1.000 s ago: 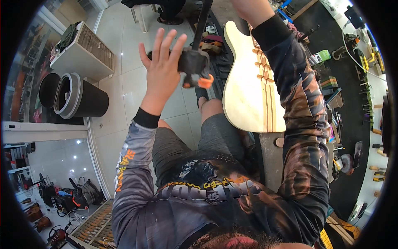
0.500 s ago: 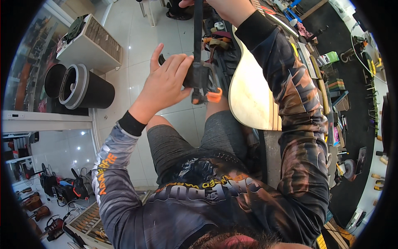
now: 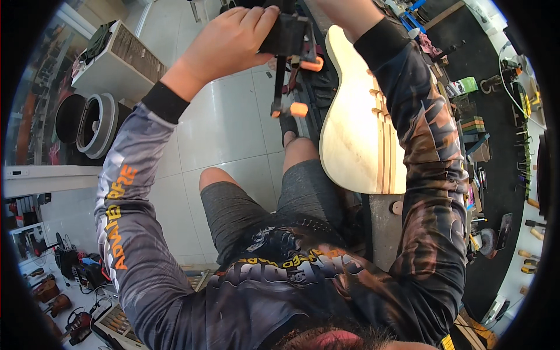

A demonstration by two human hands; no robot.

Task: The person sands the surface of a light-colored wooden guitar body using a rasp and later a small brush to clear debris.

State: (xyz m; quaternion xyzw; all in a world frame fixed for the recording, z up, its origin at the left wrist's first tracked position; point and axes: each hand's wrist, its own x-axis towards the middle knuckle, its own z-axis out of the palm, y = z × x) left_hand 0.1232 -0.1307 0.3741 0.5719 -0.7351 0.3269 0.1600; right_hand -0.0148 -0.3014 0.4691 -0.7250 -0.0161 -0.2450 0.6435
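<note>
High in the view, my left hand [image 3: 224,49] has its fingers closed around the black sliding jaw of a bar clamp [image 3: 285,36]. One orange pad sits on that jaw; a second orange pad is at the bar's near end, apart from the first. The clamp hangs over the floor, left of a pale wooden guitar body [image 3: 356,137] with darker stripes, which lies on the workbench. My right hand [image 3: 345,13] reaches up past the guitar body. Only its wrist and back edge show; the fingers are cut off by the top edge.
The workbench [image 3: 384,224] runs along my right, with tools and small boxes beyond. A black tool bag [image 3: 318,76] lies between the clamp and the guitar body. On the left stand a dark bin [image 3: 108,128] with a raised lid and a white cabinet [image 3: 125,61].
My left hand and the clamp's jaw have slid away from me along the bar, so the two orange pads now stand apart. The bar's near end and my right arm have also shifted slightly.
</note>
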